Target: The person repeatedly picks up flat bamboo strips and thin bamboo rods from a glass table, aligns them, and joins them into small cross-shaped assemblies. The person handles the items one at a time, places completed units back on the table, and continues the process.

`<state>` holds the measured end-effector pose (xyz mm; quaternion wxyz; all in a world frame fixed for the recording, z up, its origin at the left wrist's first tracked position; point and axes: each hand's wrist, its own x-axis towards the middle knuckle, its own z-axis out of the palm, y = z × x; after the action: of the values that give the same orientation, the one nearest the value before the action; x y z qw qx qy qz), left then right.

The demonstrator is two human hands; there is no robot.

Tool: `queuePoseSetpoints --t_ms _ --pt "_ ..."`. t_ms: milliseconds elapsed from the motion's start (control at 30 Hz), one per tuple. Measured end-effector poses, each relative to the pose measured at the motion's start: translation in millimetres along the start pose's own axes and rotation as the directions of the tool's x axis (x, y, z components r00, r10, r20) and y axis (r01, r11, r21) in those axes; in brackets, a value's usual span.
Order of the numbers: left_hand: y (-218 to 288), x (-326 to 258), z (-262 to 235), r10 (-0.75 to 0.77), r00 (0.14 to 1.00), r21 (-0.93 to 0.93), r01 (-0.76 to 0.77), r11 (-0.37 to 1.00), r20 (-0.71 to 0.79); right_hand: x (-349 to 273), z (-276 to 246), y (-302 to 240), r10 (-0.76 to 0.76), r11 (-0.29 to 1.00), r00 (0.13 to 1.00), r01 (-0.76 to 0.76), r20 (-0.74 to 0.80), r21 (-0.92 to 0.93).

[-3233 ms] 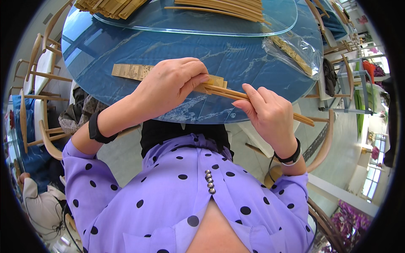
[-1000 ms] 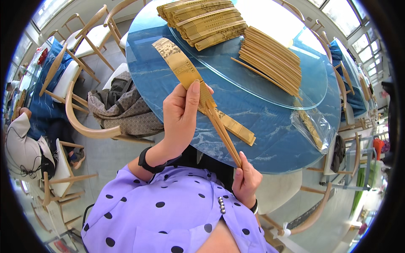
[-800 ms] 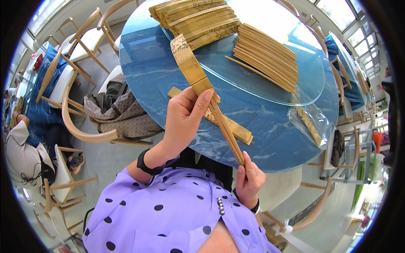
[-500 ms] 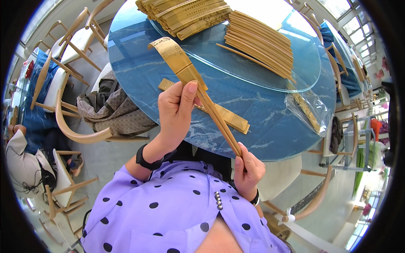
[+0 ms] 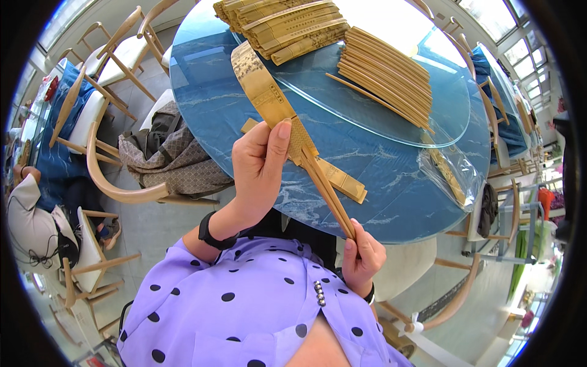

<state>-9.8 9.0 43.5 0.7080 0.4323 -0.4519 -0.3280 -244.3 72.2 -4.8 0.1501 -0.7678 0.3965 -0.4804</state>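
My left hand (image 5: 260, 160) pinches a gold paper chopstick sleeve (image 5: 262, 90) near its lower end, thumb on top. The sleeve's far part curls up over the table. Slim wooden chopsticks (image 5: 328, 194) run out of that lower end toward me. Their near tips are held between the thumb and fingers of my right hand (image 5: 363, 255). How far the chopsticks reach inside the sleeve is hidden. Beneath them on the table lies another flat gold sleeve (image 5: 346, 185), partly covered by my left hand and the chopsticks.
A pile of gold sleeves (image 5: 293, 32) and a stack of wooden chopsticks (image 5: 386, 74) rest on the glass turntable (image 5: 373, 129). It stands on the blue marbled table (image 5: 397, 205). A clear plastic bag (image 5: 469, 177) lies at right. A chair (image 5: 137, 194) holds a patterned bag (image 5: 174, 160); a person (image 5: 40, 226) sits far left.
The held sleeve has turned, so its printed face shows broader. My head view has shifted slightly. Both hands keep their hold.
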Motion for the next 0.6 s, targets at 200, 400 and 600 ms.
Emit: queuePoseSetpoints --t_ms 200,400,600 --pt "-1 -6 0 0.110 0.993 0.125 -0.103 0.987 -0.053 7 1 -3 -0.026 0.998 1.000 0.026 -0.004 0.058" --pt "9 2 5 -0.001 0.999 -0.055 -0.002 0.998 -0.050 6 2 -4 -0.035 0.999 0.999 0.034 0.026 0.034" --pt "12 -2 10 -0.028 0.999 -0.160 0.025 0.987 -0.019 6 3 -8 -0.028 0.999 1.000 0.028 0.000 0.039"
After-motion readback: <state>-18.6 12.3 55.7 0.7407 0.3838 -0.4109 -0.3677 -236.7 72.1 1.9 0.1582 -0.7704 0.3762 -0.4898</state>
